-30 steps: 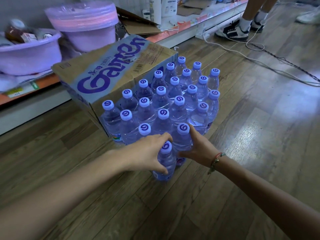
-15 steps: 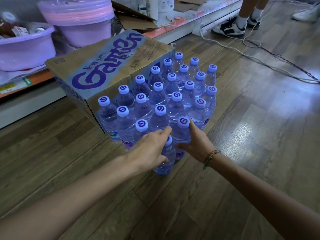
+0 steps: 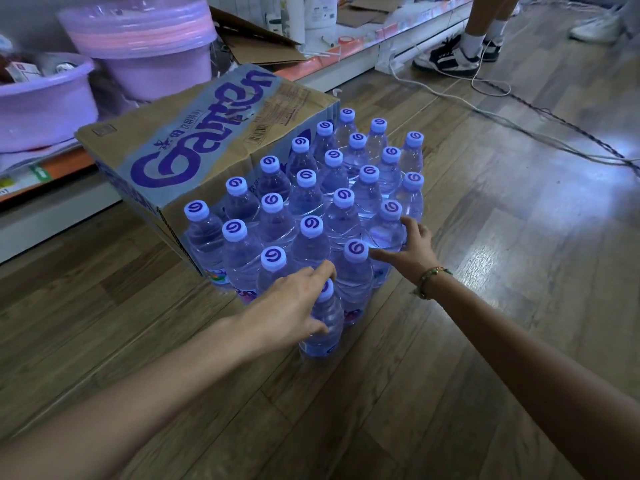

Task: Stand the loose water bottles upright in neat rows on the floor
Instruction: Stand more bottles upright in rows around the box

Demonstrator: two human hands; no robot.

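Several clear water bottles with purple-swirl caps (image 3: 341, 202) stand upright in rows on the wooden floor beside a cardboard case (image 3: 207, 140). One bottle (image 3: 325, 327) stands alone at the near end of the block. My left hand (image 3: 291, 310) grips this nearest bottle around its neck and shoulder, partly covering the cap. My right hand (image 3: 410, 247) rests with spread, straight fingers against the bottles at the block's right front corner, just right of a capped bottle (image 3: 355, 268).
The cardboard case leans against a low shelf (image 3: 346, 53) at the left. Purple plastic basins (image 3: 45, 105) and a bucket (image 3: 145, 43) sit on the shelf. Cables (image 3: 519, 129) run across the floor at the right. Another person's shoes (image 3: 450, 60) stand at the top right.
My right hand has moved from the front bottle to the right front corner of the block and opened out. My left hand stays on the nearest bottle.
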